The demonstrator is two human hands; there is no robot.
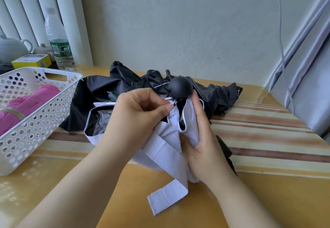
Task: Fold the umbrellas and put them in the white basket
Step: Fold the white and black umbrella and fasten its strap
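A pale lilac umbrella (166, 149) with a black lining and a round black handle (180, 86) lies collapsed in front of me on the table. My left hand (135, 115) pinches the canopy folds just under the handle. My right hand (201, 138) wraps the cloth from the right side. Its closing strap (167, 197) hangs loose toward me. Behind it, a black umbrella (110, 88) lies crumpled and unfolded on the table. The white perforated basket (53, 113) stands at the left with a folded pink umbrella (28, 106) inside.
A water bottle (59, 42), a yellow box (32, 61) and a teapot (10, 49) stand behind the basket at the back left. The wall runs close behind the table. A grey curtain (307, 78) and a hanging cord (283, 45) are at the right.
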